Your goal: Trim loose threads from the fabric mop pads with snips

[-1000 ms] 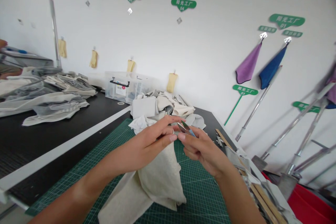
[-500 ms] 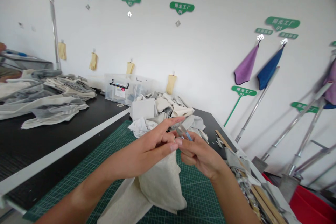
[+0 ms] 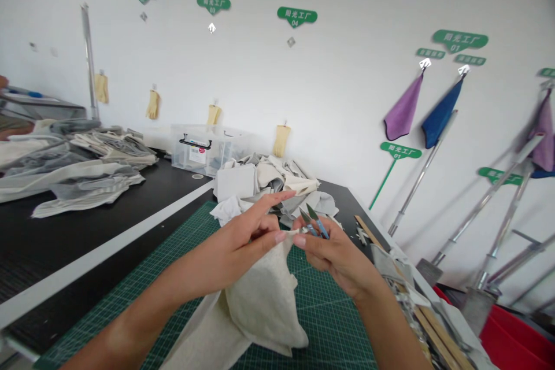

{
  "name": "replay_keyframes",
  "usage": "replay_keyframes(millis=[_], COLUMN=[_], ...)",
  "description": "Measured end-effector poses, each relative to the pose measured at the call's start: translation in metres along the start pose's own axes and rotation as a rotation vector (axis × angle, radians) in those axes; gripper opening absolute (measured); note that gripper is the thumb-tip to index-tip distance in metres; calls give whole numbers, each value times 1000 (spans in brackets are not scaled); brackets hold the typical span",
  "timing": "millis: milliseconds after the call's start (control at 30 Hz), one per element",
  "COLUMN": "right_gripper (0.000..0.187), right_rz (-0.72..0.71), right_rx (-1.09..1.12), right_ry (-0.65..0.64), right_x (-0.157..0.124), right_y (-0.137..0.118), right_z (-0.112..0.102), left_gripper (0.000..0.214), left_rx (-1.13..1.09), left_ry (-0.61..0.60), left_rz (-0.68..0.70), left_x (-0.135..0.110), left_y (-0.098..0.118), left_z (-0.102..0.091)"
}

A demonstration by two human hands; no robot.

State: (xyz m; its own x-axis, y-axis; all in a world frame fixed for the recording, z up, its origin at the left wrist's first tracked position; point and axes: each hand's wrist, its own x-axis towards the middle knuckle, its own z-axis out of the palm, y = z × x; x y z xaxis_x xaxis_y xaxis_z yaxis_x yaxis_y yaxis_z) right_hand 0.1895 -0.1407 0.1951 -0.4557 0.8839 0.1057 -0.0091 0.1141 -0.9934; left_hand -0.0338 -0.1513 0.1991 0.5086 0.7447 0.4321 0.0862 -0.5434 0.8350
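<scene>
My right hand [image 3: 333, 257] grips small thread snips [image 3: 315, 224] with blue handles, their metal blades pointing up and apart. My left hand [image 3: 238, 248] is next to it, with the thumb and fingers pinching the top edge of an off-white cloth [image 3: 260, 306]. The cloth hangs down from that hand onto a green cutting mat [image 3: 329, 318]. The snips' blades are right beside the pinched edge. My fingers hide part of the snips' handles.
Behind my hands lies a heap of pale cloth scraps [image 3: 264, 176] on a black table [image 3: 87, 237]. Further left are grey-and-white fabric piles [image 3: 82, 167], and a transparent plastic box [image 3: 199, 150] stands behind. Wooden strips and scraps [image 3: 416, 312] lie at right, above a red tub [image 3: 515, 341].
The snips' blades now stand more upright and wider apart. The cloth's top edge has risen into my left hand's pinch, and my left fingers have drawn closer to it.
</scene>
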Motion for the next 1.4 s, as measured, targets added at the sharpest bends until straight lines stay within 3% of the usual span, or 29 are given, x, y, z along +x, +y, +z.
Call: replay_keyframes(millis=[233, 400, 500, 700, 900, 1067, 1233, 1400], right_gripper=[33, 33, 36, 37, 30, 27, 25, 19], right_rz=[-105, -201, -250, -404, -606, -677, -736, -782], right_rx=[-142, -217, -255, -270, -228, -210, -236, -273], right_ry=[201, 357, 500, 735, 848, 884, 916, 933], right_x=[-1, -3, -5, -9, -21, -28, -30, -33], right_y=[1, -3, -14, -48, -74, -87, -95, -106], right_z=[-1, -8, -14, -34, -63, -74, -75, -80], left_gripper=[55, 43, 30, 27, 31, 30, 35, 39], left_rx=[82, 249, 368, 509, 553, 482, 104, -84], left_ry=[9, 85, 130, 236, 267, 105, -78, -175], left_rz=[7, 0, 26, -50, -132, -196, -240, -310], left_x=[0, 4, 8, 15, 19, 23, 24, 21], left_y=[0, -14, -30, -53, -71, -96, -115, -111], left_z=[2, 2, -1, -16, -40, -40, -15, 10])
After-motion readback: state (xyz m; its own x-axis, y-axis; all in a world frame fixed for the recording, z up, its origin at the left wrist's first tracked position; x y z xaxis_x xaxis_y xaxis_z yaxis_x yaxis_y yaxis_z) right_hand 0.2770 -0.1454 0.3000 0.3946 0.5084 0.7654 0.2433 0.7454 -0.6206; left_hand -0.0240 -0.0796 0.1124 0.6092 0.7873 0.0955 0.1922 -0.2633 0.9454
